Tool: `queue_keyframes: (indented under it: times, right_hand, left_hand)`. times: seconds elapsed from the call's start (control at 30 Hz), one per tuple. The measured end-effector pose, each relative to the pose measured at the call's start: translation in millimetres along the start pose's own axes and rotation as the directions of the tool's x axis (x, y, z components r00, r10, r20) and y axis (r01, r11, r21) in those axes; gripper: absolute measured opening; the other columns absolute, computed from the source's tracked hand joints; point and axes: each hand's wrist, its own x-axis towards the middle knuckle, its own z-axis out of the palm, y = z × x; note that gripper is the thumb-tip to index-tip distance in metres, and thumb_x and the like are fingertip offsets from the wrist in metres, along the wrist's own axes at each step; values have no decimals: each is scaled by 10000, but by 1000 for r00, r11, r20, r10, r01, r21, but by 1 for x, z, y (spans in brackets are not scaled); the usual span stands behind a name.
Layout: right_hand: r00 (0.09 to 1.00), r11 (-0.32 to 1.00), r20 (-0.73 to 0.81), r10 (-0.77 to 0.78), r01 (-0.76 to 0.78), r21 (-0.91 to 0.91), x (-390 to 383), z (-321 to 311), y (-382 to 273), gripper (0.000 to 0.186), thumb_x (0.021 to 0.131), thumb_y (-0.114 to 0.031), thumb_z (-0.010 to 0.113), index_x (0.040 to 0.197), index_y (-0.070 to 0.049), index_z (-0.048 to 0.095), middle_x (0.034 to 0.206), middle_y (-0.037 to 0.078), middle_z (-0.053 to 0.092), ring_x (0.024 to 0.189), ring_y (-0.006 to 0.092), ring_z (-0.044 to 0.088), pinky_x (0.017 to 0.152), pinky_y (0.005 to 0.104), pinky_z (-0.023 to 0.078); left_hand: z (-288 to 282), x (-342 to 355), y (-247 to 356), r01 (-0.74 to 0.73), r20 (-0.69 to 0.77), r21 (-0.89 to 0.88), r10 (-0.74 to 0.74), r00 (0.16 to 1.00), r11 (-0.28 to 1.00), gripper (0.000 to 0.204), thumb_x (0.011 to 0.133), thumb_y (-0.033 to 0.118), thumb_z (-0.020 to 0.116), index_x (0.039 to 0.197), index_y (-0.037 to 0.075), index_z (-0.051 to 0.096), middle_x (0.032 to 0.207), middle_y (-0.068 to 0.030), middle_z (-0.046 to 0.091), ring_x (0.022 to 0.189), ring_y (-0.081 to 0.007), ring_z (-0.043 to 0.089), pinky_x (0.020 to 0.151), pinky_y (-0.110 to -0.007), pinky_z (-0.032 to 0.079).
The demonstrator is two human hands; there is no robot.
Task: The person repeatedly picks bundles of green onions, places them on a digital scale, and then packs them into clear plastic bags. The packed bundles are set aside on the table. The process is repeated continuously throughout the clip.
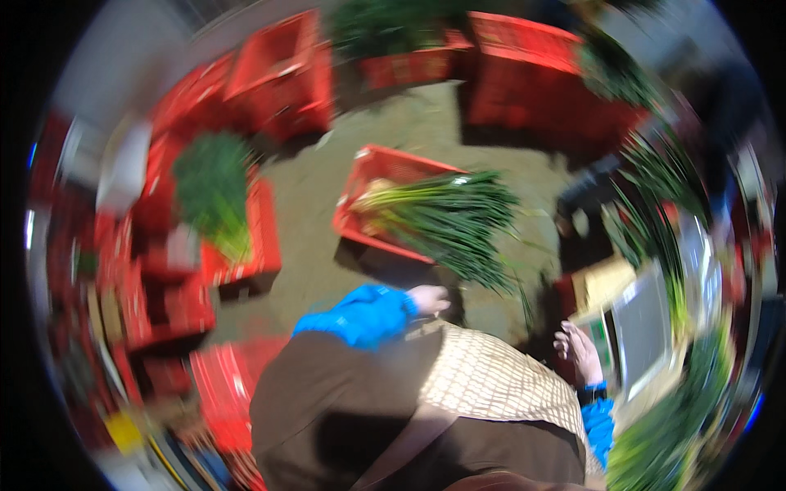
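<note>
Scallions [446, 217] lie across a red crate [370, 172] ahead — leaves overhanging its rim; we hold nothing (left hand [429, 299] loosely curled, right hand [578, 350] spread), both at our sides.

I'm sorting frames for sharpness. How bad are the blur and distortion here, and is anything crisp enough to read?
Head view: motion blur smears the whole picture, worst toward the rim, where the red crates streak. Sharpest is the middle: the green onion bunch over a red crate, with the left hand and right hand only soft. Fisheye bends the edges, and the corners are black.
</note>
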Motion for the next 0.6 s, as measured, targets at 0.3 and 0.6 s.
queue_keyframes:
  times: [0.3, 0.6]
  right_hand:
    - [936, 899, -119, -333, 276, -340, -103, -99, 118, 457, 994, -392, 482, 1308, -67, 551, 1176, 135, 653, 1086, 244, 610, 964, 347, 458]
    - [301, 872, -941, -158, -405, -276, -227, -306, 292, 551, 839, -400, 657, 1227, -13, 599, 1165, 227, 630, 1082, 361, 598, 917, 419, 492]
  left_hand:
    - [39, 54, 104, -61, 134, -41, 66, 989, 997, 459, 948, 263, 591, 1345, 47, 510, 1250, -159, 619, 1163, -275, 590, 995, -351, 449]
    - [181, 67, 393, -537, 482, -194, 557, 676, 821, 486, 974, 230, 567, 1408, 59, 431, 1087, -94, 600, 985, -161, 571, 880, -299, 471]
